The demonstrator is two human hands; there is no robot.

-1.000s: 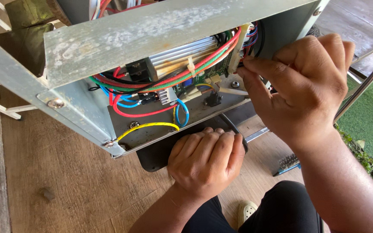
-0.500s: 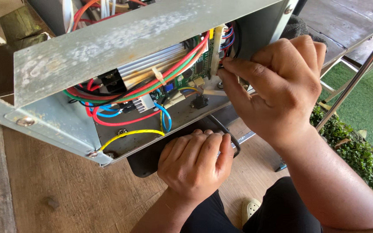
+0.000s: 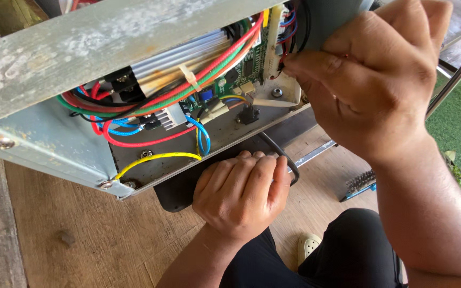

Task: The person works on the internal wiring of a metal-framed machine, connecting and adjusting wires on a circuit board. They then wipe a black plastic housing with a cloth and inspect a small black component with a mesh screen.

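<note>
A grey metal electrical box (image 3: pixel 81 58) lies open on its side, with red, green, blue and yellow wires (image 3: pixel 150 141) and a green circuit board (image 3: pixel 252 64) inside. My left hand (image 3: pixel 241 194) rests knuckles-up on the box's lower edge, over a dark plate (image 3: pixel 174 192) and beside a black cable (image 3: pixel 281 152). My right hand (image 3: pixel 369 80) reaches into the box's right end. Its fingertips pinch at the wires and white bracket (image 3: pixel 278 90) next to the board. What the fingers grip is hidden.
The box sits on a wooden plank floor (image 3: pixel 70 240). A wire brush with a blue handle (image 3: pixel 358 184) lies to the right of my left hand. A metal rod (image 3: pixel 454 80) and green turf (image 3: pixel 460 128) are at the right. My black-clad knee (image 3: pixel 348 256) is below.
The view has shifted, so the box now looks nearer and further left. My right hand has pushed deeper into the box's right end. My left hand stays on the lower edge.
</note>
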